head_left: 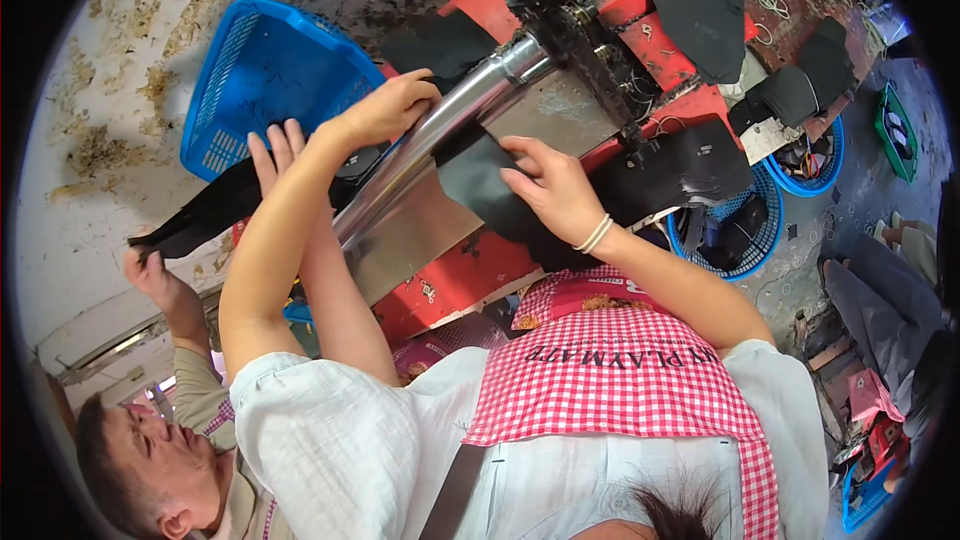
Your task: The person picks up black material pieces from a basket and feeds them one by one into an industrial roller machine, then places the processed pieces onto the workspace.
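Note:
My left hand (pixel 392 108) reaches across the far side of a shiny metal cylinder arm (pixel 440 130), its fingers bent and close together at the metal. Beside those fingers lies black fabric (pixel 440 45); what they grip, if anything, is hidden. On the near side of the cylinder, my right hand (pixel 548 188) has its thumb and fingers on the edge of a dark fabric piece (pixel 485 185), which drapes toward me over the red machine table (pixel 440 290). The black machine head (pixel 590 50), greasy and lint-covered, stands at the cylinder's far end.
At the left, a co-worker's two hands (pixel 150 275) handle a long black fabric strip (pixel 215 208). A blue basket (pixel 270 70) stands behind it. More black pieces (pixel 690 165) lie on the right, above blue baskets (pixel 735 230). Another person's legs (pixel 885 285) show at far right.

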`<state>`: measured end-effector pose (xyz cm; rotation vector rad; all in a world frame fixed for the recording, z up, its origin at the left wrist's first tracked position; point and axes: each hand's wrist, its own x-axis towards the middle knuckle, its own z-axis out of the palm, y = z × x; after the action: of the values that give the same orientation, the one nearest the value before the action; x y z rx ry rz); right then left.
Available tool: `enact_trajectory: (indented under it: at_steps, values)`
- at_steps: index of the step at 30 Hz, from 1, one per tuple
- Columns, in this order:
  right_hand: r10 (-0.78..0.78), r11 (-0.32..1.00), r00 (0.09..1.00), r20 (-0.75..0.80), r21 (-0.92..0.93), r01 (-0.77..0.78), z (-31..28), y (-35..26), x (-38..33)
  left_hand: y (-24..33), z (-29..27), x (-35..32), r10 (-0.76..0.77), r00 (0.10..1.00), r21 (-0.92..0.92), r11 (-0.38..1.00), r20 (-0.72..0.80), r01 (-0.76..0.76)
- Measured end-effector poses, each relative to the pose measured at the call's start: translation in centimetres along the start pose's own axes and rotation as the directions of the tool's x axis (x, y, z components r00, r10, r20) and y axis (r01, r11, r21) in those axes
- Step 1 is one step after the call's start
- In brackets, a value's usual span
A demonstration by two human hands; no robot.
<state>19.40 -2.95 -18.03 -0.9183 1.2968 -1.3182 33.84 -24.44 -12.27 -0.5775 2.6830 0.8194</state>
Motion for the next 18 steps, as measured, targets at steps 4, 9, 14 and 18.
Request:
enact_trajectory:
  at_steps: [4,9,14,18]
  values:
    - [-0.036,0.991,0.981,0.193,0.13,0.011,-0.5,0.9,-4.0,-1.1,-0.3,-0.3,-0.13,0.991,-0.111,0.985,0.017,0.132]
    - [0.066,0.759,0.913,0.404,-0.614,0.217,-8.3,7.2,-8.7,-2.1,-4.5,-1.0,-0.187,0.968,-0.073,0.982,-0.166,0.177]
    - [-0.115,0.502,0.916,0.385,-0.773,0.388,-9.6,8.3,-3.7,-3.5,-12.7,-1.4,-0.11,0.961,0.119,0.982,-0.255,0.145]
    - [-0.137,0.314,0.855,0.5,-0.797,0.516,-9.3,9.8,-1.6,-3.4,-17.8,-2.3,-0.174,0.934,0.307,0.911,-0.312,0.273]
